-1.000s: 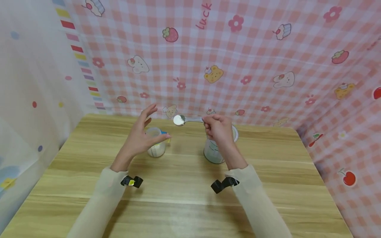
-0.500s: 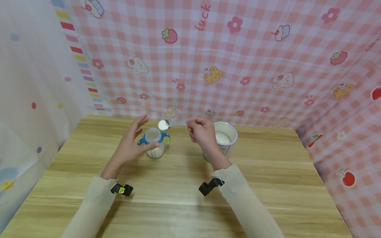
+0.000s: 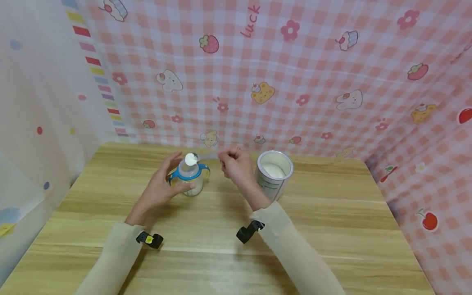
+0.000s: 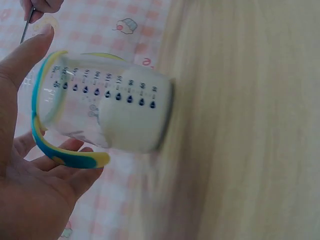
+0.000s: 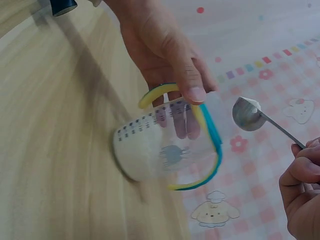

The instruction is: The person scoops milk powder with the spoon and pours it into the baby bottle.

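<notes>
My right hand point(image 3: 236, 166) pinches the handle of a metal measuring spoon point(image 5: 248, 115), whose round bowl carries a heap of white powder point(image 3: 191, 159). In the head view that bowl appears over the mouth of a clear baby bottle point(image 4: 132, 107). The bottle stands upright on the table, with a white filling in its lower part and a blue-and-yellow ring with two handles point(image 3: 189, 176). My left hand point(image 3: 158, 186) is spread around it, thumb on the near side and fingers behind; firm contact is not plain.
To the right stands a wide open canister point(image 3: 271, 184) with white powder inside. The wooden table point(image 3: 206, 262) ends at a pink checked cloth point(image 3: 228, 61) behind and pale curtains at the left. Each wrist wears a small black camera point(image 3: 250, 231).
My right hand has carried the loaded spoon leftward from near the canister to the bottle's mouth. The left hand has come lower and closer around the bottle, which stays in place.
</notes>
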The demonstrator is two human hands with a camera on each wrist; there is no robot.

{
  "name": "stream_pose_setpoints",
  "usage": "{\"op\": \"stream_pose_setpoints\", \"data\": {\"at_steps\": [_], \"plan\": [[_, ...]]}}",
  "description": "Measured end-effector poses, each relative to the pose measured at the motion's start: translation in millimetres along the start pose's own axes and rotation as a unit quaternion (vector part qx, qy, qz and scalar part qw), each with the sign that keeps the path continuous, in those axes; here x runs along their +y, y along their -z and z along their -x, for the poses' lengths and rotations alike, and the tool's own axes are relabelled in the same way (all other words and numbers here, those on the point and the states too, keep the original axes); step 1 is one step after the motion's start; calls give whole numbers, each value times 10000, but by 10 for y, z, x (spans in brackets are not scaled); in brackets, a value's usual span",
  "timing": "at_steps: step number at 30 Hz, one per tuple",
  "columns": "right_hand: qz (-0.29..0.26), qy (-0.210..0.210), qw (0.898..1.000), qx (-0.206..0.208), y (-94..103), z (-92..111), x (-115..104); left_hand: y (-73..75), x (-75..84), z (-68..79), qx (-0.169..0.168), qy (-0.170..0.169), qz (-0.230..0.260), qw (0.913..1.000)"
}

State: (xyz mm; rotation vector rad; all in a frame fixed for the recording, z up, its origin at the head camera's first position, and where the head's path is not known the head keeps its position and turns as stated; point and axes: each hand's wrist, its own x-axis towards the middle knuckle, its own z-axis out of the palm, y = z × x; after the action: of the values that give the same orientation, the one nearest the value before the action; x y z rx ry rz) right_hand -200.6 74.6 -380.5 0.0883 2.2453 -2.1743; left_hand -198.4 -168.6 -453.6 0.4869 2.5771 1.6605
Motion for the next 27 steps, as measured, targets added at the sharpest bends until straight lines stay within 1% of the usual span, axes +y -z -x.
{"op": "stream_pose_setpoints", "data": {"at_steps": [5, 9, 18, 23, 27], "plan": [[155, -31, 9999, -41, -48, -8, 69, -13, -73, -5, -60, 217, 183, 9996], [359, 169, 9992, -14, -70, -4, 119, -26, -121, -16, -59, 257, 360, 9990], [882, 763, 9932, 37, -102, 3, 227, -36, -166, -2, -32, 302, 329, 9990], [1198, 1191, 9856, 91, -111, 15, 284, -36, -167, -1, -19, 355, 250, 9991], [1400, 1650, 9763, 60, -120, 30, 322, -32, -169, 3, -6, 384, 154, 9991]]}}
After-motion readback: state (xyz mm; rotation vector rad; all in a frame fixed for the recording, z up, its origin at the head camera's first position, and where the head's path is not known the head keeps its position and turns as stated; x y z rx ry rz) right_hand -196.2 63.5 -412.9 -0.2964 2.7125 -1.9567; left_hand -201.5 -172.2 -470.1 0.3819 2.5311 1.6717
